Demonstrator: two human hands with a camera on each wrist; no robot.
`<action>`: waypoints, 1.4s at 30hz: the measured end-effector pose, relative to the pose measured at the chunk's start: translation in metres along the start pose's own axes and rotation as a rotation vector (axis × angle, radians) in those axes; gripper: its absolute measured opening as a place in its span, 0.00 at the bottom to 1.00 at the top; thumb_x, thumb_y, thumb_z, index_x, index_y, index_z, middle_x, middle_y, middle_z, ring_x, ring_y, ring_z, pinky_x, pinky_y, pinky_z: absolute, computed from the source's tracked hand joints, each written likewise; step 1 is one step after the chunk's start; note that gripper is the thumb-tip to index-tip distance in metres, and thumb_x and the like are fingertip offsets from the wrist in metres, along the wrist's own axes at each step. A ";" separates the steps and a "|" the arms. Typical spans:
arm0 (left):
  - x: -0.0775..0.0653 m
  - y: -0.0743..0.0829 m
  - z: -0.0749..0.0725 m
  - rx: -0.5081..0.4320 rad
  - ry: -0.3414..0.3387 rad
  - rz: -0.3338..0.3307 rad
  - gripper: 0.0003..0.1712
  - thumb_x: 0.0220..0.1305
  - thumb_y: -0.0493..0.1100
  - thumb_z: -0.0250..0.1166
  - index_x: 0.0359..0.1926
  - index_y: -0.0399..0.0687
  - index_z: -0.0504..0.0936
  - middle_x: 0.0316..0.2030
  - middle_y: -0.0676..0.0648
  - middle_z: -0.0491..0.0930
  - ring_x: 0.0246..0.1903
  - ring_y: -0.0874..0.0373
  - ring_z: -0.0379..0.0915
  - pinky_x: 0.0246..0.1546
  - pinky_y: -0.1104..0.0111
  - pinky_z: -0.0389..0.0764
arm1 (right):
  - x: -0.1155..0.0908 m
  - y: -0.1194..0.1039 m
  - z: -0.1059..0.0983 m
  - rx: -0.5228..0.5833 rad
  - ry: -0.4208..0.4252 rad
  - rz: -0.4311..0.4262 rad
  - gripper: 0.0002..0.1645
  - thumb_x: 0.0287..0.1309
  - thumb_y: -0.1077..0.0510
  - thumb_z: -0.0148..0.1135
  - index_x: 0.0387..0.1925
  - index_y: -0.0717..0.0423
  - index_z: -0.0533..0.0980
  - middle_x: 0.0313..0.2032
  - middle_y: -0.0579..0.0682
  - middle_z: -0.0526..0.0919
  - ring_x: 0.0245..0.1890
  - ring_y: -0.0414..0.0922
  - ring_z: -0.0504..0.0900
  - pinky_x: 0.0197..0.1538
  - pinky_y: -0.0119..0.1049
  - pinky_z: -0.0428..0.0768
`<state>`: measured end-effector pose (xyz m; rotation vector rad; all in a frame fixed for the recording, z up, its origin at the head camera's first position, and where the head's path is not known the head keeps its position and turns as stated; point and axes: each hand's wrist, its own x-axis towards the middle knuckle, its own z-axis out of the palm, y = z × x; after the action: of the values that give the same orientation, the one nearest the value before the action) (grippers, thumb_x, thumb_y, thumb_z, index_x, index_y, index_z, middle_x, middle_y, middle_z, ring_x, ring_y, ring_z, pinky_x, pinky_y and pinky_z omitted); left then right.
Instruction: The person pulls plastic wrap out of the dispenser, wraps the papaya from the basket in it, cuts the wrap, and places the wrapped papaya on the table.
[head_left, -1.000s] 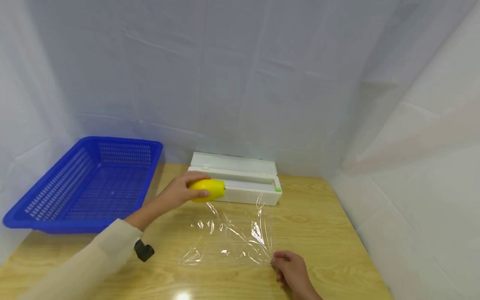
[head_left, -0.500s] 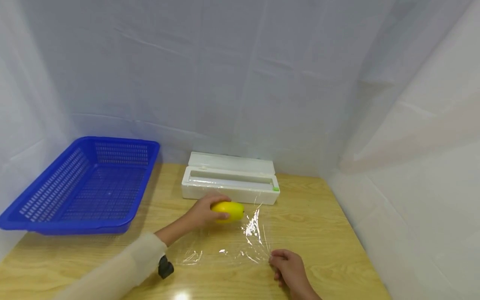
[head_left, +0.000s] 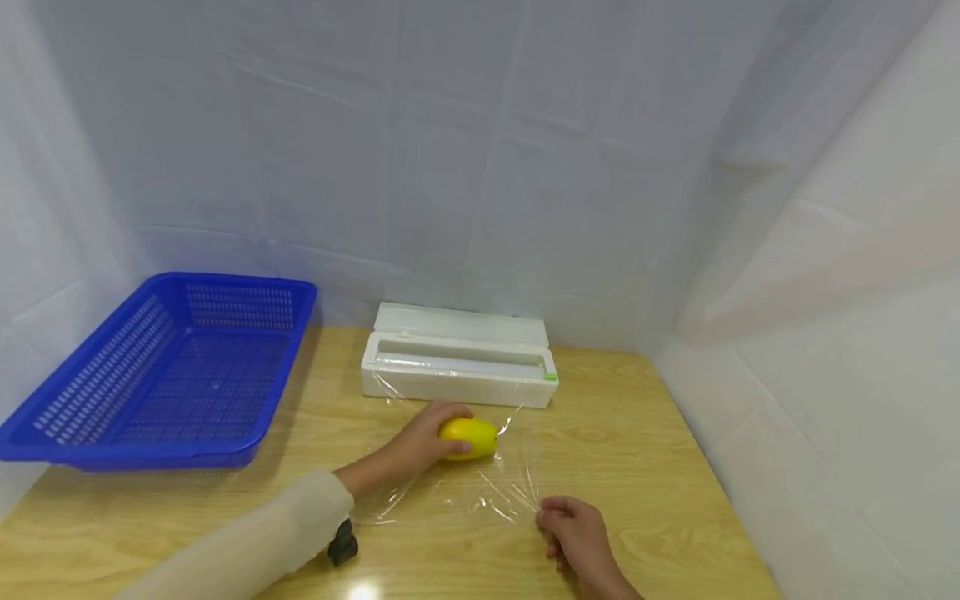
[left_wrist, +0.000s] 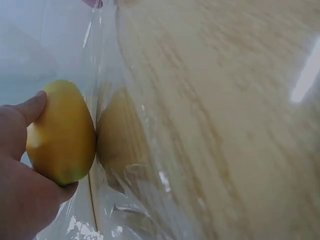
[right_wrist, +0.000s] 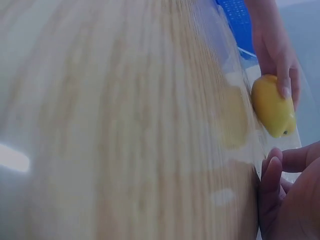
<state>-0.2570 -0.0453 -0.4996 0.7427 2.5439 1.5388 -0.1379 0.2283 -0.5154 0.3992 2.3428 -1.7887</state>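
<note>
My left hand (head_left: 429,433) grips a smooth yellow fruit, mango-like in shape (head_left: 471,438), with thumb and fingers around its sides. In the left wrist view the yellow fruit (left_wrist: 65,132) touches or nearly touches the clear film over the wood. A sheet of cling film (head_left: 487,492) stretches from the white dispenser box (head_left: 457,387) toward the front of the table, beneath the fruit. My right hand (head_left: 577,533) pinches the film's near right corner between thumb and fingertips. In the right wrist view, the pinching right hand (right_wrist: 285,185) is close to the fruit's tip.
A blue plastic basket (head_left: 262,417) stands at the left of the wooden table (head_left: 645,467). The dispenser's lid (head_left: 461,323) is raised at the back, with a roll inside the box. White sheeting (head_left: 450,167) encloses the back and sides.
My left hand has brought the yellow fruit rightward and toward me, from in front of the dispenser down onto the film. The right hand stays at the film's corner.
</note>
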 end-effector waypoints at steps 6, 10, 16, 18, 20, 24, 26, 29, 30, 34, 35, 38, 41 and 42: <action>-0.002 0.001 0.000 0.001 0.019 -0.026 0.30 0.62 0.47 0.73 0.64 0.49 0.76 0.63 0.44 0.71 0.60 0.47 0.70 0.64 0.50 0.70 | -0.001 -0.005 0.005 0.006 0.018 -0.020 0.23 0.59 0.60 0.67 0.53 0.69 0.77 0.24 0.48 0.80 0.16 0.39 0.75 0.15 0.29 0.70; -0.002 0.001 0.000 0.017 0.014 -0.032 0.31 0.63 0.48 0.72 0.65 0.48 0.75 0.64 0.44 0.70 0.61 0.47 0.70 0.65 0.49 0.70 | 0.001 -0.007 0.008 0.007 0.035 -0.029 0.23 0.58 0.61 0.67 0.53 0.70 0.77 0.25 0.48 0.82 0.16 0.39 0.74 0.14 0.29 0.69; -0.002 0.001 0.000 0.025 -0.001 -0.007 0.31 0.63 0.48 0.72 0.65 0.47 0.75 0.64 0.43 0.70 0.60 0.47 0.70 0.64 0.49 0.71 | 0.001 -0.006 0.008 0.003 0.037 -0.031 0.30 0.57 0.61 0.68 0.59 0.73 0.73 0.27 0.49 0.84 0.15 0.38 0.74 0.14 0.28 0.68; -0.003 0.001 0.000 0.028 -0.003 0.002 0.32 0.63 0.48 0.72 0.66 0.46 0.75 0.64 0.43 0.70 0.60 0.47 0.70 0.64 0.49 0.71 | 0.001 -0.006 0.007 -0.003 0.033 -0.033 0.33 0.56 0.61 0.68 0.61 0.73 0.71 0.28 0.50 0.85 0.16 0.39 0.74 0.14 0.28 0.68; -0.003 0.001 0.000 0.032 -0.007 0.002 0.33 0.63 0.48 0.72 0.66 0.46 0.74 0.64 0.44 0.70 0.61 0.46 0.69 0.64 0.49 0.71 | 0.001 -0.006 0.007 -0.002 0.034 -0.034 0.33 0.56 0.61 0.69 0.61 0.72 0.71 0.29 0.49 0.85 0.16 0.39 0.75 0.15 0.28 0.69; -0.002 0.000 -0.001 0.056 0.002 0.006 0.34 0.62 0.49 0.73 0.67 0.47 0.74 0.65 0.44 0.70 0.63 0.45 0.68 0.66 0.47 0.69 | 0.003 -0.006 0.006 -0.009 0.025 -0.031 0.32 0.56 0.61 0.69 0.61 0.68 0.71 0.30 0.48 0.84 0.17 0.39 0.75 0.15 0.28 0.70; -0.002 -0.001 -0.001 0.065 0.003 0.005 0.34 0.61 0.50 0.73 0.67 0.49 0.75 0.65 0.44 0.70 0.64 0.44 0.67 0.67 0.47 0.68 | 0.004 -0.005 0.005 -0.019 0.018 -0.027 0.32 0.56 0.61 0.68 0.61 0.68 0.71 0.31 0.47 0.84 0.17 0.39 0.76 0.16 0.28 0.70; -0.002 0.000 -0.002 0.068 0.007 0.003 0.35 0.61 0.50 0.73 0.66 0.48 0.75 0.65 0.43 0.70 0.65 0.43 0.67 0.68 0.46 0.67 | 0.004 -0.006 0.004 -0.027 0.012 -0.023 0.32 0.57 0.60 0.68 0.62 0.67 0.71 0.32 0.47 0.85 0.17 0.39 0.76 0.16 0.28 0.71; -0.002 0.000 -0.002 0.070 0.007 0.001 0.35 0.61 0.51 0.73 0.66 0.48 0.75 0.65 0.43 0.70 0.65 0.43 0.66 0.68 0.47 0.67 | 0.004 -0.006 0.003 -0.028 0.012 -0.024 0.32 0.57 0.60 0.68 0.62 0.67 0.71 0.32 0.47 0.86 0.17 0.39 0.76 0.16 0.28 0.71; -0.005 0.004 -0.004 0.071 0.015 -0.009 0.36 0.60 0.50 0.74 0.67 0.47 0.74 0.67 0.43 0.69 0.66 0.43 0.65 0.69 0.46 0.66 | 0.003 -0.006 0.003 -0.018 0.011 -0.028 0.33 0.57 0.60 0.69 0.62 0.67 0.71 0.32 0.48 0.86 0.17 0.38 0.76 0.15 0.28 0.71; -0.006 0.005 -0.006 0.078 0.020 -0.011 0.36 0.61 0.51 0.73 0.67 0.48 0.74 0.67 0.43 0.69 0.67 0.43 0.64 0.69 0.45 0.66 | 0.003 -0.006 0.003 -0.019 0.010 -0.028 0.33 0.57 0.60 0.69 0.63 0.67 0.71 0.33 0.48 0.86 0.17 0.39 0.76 0.15 0.28 0.71; -0.012 0.012 -0.013 0.122 0.051 -0.002 0.35 0.61 0.51 0.73 0.67 0.51 0.75 0.68 0.43 0.68 0.68 0.42 0.62 0.69 0.43 0.65 | 0.002 -0.007 0.002 -0.022 -0.003 -0.017 0.35 0.58 0.59 0.69 0.64 0.66 0.69 0.34 0.48 0.86 0.18 0.38 0.77 0.16 0.27 0.72; -0.024 0.019 -0.023 0.185 0.103 0.043 0.33 0.59 0.49 0.74 0.65 0.48 0.77 0.67 0.42 0.70 0.68 0.40 0.63 0.68 0.42 0.67 | 0.002 -0.008 0.001 -0.022 -0.014 -0.009 0.36 0.58 0.58 0.70 0.65 0.65 0.68 0.34 0.49 0.86 0.19 0.39 0.78 0.17 0.28 0.74; -0.029 0.021 -0.026 0.200 0.116 0.056 0.32 0.59 0.48 0.74 0.63 0.48 0.78 0.67 0.41 0.70 0.68 0.40 0.64 0.67 0.41 0.68 | 0.001 -0.008 0.000 -0.024 -0.017 -0.010 0.36 0.58 0.58 0.70 0.65 0.64 0.68 0.34 0.49 0.86 0.19 0.39 0.78 0.17 0.28 0.74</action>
<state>-0.2321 -0.0717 -0.4742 0.7728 2.8176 1.3954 -0.1415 0.2265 -0.5087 0.3681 2.3568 -1.7604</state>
